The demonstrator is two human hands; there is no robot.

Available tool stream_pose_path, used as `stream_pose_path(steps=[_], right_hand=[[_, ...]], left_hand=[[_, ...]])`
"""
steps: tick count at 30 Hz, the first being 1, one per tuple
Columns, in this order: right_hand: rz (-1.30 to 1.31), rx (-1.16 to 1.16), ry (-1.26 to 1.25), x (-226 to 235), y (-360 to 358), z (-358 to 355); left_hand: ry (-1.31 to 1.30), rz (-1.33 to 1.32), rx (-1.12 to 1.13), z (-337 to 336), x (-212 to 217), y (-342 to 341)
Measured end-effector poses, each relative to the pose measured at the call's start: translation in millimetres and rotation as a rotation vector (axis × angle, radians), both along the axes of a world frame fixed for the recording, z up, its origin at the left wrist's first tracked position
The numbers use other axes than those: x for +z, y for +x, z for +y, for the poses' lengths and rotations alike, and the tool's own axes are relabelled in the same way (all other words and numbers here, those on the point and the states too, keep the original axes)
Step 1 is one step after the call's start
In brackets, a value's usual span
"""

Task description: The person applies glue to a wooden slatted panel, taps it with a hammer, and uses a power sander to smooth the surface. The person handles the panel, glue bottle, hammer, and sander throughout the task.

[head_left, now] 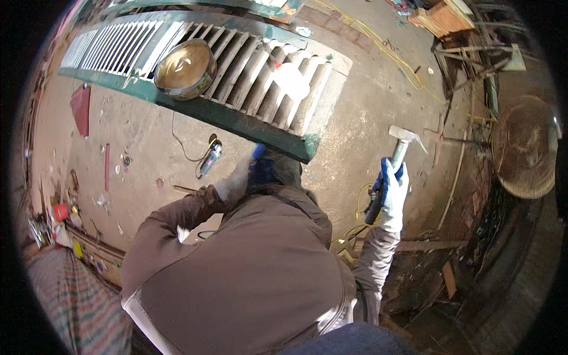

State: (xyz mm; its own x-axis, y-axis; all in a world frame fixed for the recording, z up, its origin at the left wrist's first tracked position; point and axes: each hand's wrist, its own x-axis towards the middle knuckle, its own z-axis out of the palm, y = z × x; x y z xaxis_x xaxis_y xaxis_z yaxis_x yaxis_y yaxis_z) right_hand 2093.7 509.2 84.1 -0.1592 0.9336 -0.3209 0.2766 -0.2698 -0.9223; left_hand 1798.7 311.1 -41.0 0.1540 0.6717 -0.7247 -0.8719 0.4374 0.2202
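- Hammer [400,151]: upright in the right hand [391,182], head uppermost, beside the torso and well apart from the shutter [236,123].
- Right hand: gloved, fingers curled around the handle. Loose glove fabric could let the handle twist or slip; the likely cause would be a slack grip during a swing.
- Left hand [261,169]: gloved, in front of the torso, near the shutter's closer edge. Blur hides the fingers; whether they hold anything, or touch that edge, cannot be told. A misjudged blow there could strike them.
- Shutter: across the upper left, with pale slats between green rails. The slats look thin, so a hard or off-centre blow might crack one or loosen its joint.
- Tin [199,89]: round, resting on the shutter, over slats and the closer rail. A jolt through the frame could slide or tip it, since the gaps offer uneven support.
- Grinder [210,158]: on the floor, just beyond the left forearm, its dark cord trailing toward the shutter. A foot catching this cord could drag the tool and upset the person's balance.
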Motion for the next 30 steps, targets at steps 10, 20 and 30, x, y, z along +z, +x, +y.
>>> stream_pose_path(steps=[10,20,30], right_hand=[[-0.25,0.524,-0.062,-79.4,-65.9,245.2],[-0.053,0.784,-0.059,-145.6,-164.4,383.3],[-0.086,1.192,0.085,-155.8,-191.8,415.3]], left_hand=[[-0.138,0.705,0.827,59.5,-8.1,80.5],[-0.311,1.061,1.189,103.5,-47.5,109.5],[-0.465,0.868,1.306,114.1,-21.6,79.9]])
